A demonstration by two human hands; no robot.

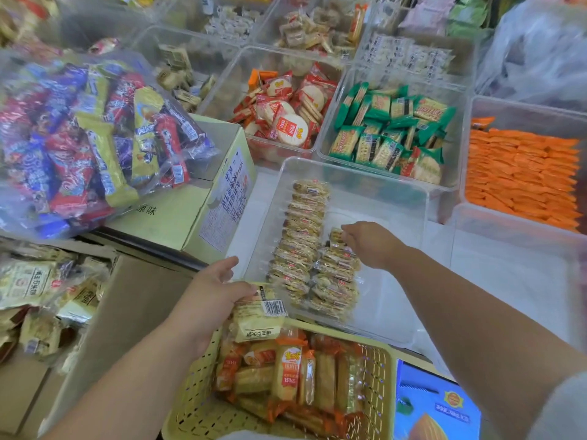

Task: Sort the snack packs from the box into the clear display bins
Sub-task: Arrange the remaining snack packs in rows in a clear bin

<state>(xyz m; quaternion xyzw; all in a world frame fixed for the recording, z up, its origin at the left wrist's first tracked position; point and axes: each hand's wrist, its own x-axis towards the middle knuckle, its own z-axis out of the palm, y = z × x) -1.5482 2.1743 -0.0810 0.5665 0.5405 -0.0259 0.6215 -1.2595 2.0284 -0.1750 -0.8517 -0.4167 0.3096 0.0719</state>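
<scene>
A shop counter crowded with clear bins. The right hand [370, 244] pinches a biscuit pack [336, 236] at the second row's far end in the near bin [397, 198]. At seven o'clock, the left hand [211, 295] clasps spare packs [257, 315]. Best set each pack upright, snug against its neighbour.

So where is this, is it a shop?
Probably a snack shop or stockroom. Clear plastic bins sit side by side full of wrapped snacks, like green-wrapped crackers and orange packets, beside a pale green printed carton.
</scene>
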